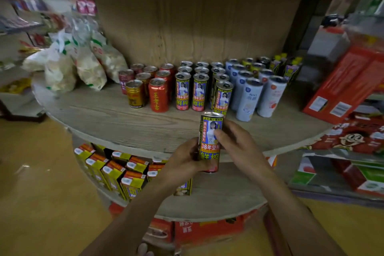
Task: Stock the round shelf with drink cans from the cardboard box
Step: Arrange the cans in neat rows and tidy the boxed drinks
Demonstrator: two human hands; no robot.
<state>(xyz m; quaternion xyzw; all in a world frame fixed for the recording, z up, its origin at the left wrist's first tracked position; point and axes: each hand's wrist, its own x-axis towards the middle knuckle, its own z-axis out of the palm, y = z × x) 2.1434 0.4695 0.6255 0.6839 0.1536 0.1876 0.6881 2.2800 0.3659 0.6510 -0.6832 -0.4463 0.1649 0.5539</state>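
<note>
Drink can (210,131) with a yellow and blue label is held upright in front of the round shelf (104,114), just before its front edge and not yet set down on it. The drink can is grasped from both sides. The lower part is enclosed by the left hand (187,160), whose fingers (200,165) are curled around the bottom. The upper part is gripped by the right hand (236,141), with the thumb laid on the front of the label and the other fingers hidden behind the can.

On the top tier of the shelf, three rows of matching cans (182,91) are arranged, directly behind the held one. To their left, red cans (159,95) and gold cans (134,94) are placed close together. To their right, taller pale blue cans (249,97) are lined up. Bags of snacks (83,64) are leaned at the left end of the tier. A large cardboard sheet (197,16) is seen behind all the cans. On the lower tier, yellow drink cartons (116,174) are stacked in rows. A red box (342,83) is leaned at the right side.
</note>
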